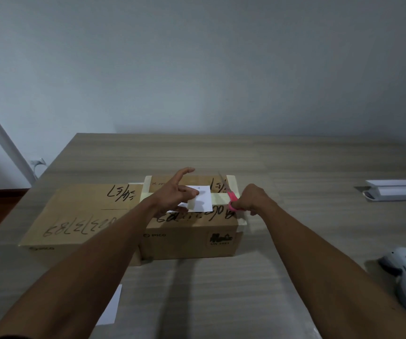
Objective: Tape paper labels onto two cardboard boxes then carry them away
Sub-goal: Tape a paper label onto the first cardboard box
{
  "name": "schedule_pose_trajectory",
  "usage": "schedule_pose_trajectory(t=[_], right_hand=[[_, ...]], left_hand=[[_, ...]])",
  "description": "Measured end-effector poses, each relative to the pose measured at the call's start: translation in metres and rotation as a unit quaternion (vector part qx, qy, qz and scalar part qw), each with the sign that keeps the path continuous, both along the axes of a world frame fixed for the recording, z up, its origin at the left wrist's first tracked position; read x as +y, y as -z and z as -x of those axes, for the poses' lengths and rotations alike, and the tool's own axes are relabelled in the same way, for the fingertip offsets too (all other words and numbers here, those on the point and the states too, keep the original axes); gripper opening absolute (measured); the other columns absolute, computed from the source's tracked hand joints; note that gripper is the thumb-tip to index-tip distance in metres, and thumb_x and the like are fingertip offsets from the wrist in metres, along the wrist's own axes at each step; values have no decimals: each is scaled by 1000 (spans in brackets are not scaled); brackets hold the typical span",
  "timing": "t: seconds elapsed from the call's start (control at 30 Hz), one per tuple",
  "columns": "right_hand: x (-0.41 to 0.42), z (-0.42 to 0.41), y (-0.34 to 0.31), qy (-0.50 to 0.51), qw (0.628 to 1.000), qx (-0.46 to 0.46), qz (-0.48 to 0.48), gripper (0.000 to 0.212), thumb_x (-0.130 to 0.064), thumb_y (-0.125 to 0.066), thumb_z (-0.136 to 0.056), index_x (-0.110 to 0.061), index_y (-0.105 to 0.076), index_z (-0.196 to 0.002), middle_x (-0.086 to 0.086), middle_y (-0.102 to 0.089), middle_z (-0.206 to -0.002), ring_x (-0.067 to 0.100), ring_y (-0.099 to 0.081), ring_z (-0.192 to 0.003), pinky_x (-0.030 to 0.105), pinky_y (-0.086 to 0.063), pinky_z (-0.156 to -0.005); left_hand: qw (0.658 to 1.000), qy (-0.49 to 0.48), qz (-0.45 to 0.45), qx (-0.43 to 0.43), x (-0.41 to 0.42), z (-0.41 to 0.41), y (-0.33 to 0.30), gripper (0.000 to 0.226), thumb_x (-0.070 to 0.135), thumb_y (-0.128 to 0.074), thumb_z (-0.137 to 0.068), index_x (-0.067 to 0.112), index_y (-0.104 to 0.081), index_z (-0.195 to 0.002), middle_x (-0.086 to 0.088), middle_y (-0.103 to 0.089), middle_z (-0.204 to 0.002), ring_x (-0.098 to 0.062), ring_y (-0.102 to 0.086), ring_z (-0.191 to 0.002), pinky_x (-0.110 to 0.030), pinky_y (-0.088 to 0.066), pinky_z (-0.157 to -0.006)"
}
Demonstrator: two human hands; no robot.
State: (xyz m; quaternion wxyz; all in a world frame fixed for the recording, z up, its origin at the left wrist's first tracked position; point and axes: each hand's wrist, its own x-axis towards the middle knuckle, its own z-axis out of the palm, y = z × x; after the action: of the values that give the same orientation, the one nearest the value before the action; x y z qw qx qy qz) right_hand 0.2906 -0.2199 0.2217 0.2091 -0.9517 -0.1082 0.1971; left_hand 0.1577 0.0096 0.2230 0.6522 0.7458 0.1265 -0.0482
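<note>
Both arms reach out — left hand (175,192) pinches tape (192,203) over the label (203,198), right hand (251,198) fingers grasping scissors (231,195).

Two boxes side by side on the table (221,302)
A paper label (203,198) lies on the right box (192,231); the left box (74,216) touches it.

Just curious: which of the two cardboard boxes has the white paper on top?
The taller box on the right; white paper lies on its top. The flatter left box shows only handwriting.
</note>
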Motion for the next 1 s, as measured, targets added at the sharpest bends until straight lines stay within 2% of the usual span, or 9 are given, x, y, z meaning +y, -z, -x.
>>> schedule_pose_trajectory(t=[0.13,0.23,0.3,0.43,0.57,0.63,0.73,0.87,1.0], right_hand=[[10,9,8,41,997,59,15,37,-15,-94,-67,-4,-61,-79,14,-73,-81,24,-73,-68,35,-61,-64],[17,11,7,77,982,175,-8,29,-4,-90,-74,3,-62,-76,16,-69,-58,21,-68,-45,34,-60,-46],[21,13,3,76,972,220,7,22,-1,-83,-83,3,-61,-78,15,-67,-54,20,-66,-43,34,-63,-56],[37,14,-10,75,992,29,-100,19,-10,-73,-84,-4,-55,-79,12,-61,-68,21,-55,-52,29,-44,-50],[61,21,-27,121,908,149,-373,36,-34,-68,-90,2,-73,-92,1,-54,-57,15,-39,-48,27,-33,-47],[66,25,-27,121,893,184,-393,46,-48,-68,-90,-3,-76,-97,-8,-59,-54,12,-38,-50,27,-30,-47],[70,31,-24,111,888,189,-403,49,-56,-78,-78,-8,-79,-90,-1,-68,-76,12,-36,-51,28,-29,-50],[74,32,-22,110,896,168,-396,37,-39,-81,-82,-4,-78,-93,-10,-63,-59,13,-38,-52,28,-32,-47],[80,32,-20,129,893,151,-403,18,-19,-81,-78,-4,-72,-84,3,-46,-66,17,-37,-54,29,-29,-47]], left_hand=[[1000,-17,-19,-10,-1,3,3,70,13,-70,-97,51,-37,-146,-7,-75,-117,-27,-68,-113,-47,-61,-88],[998,-11,-48,-26,-3,6,5,73,13,-70,-97,49,-33,-149,-6,-77,-112,-21,-67,-115,-43,-57,-92],[997,-6,-59,-41,-5,8,6,75,14,-69,-97,48,-31,-151,-4,-77,-109,-16,-67,-115,-40,-55,-92],[996,5,-62,-61,-12,9,7,83,15,-70,-96,51,-24,-155,-4,-77,-103,-13,-68,-114,-41,-51,-101],[996,8,-54,-72,-20,9,5,90,12,-69,-96,54,-18,-156,-6,-77,-103,-17,-70,-111,-43,-54,-101],[995,10,-58,-77,-23,9,4,93,11,-69,-96,56,-14,-157,-7,-76,-103,-18,-69,-110,-43,-55,-98],[995,8,-58,-75,-24,8,3,94,12,-69,-96,60,-12,-155,-8,-75,-103,-27,-68,-112,-51,-55,-96],[996,7,-52,-76,-23,9,5,95,11,-69,-96,60,-12,-154,-9,-74,-100,-34,-66,-114,-56,-54,-95],[995,14,-58,-78,-23,10,5,95,11,-69,-96,57,-11,-156,-5,-75,-97,-22,-67,-115,-51,-56,-95]])
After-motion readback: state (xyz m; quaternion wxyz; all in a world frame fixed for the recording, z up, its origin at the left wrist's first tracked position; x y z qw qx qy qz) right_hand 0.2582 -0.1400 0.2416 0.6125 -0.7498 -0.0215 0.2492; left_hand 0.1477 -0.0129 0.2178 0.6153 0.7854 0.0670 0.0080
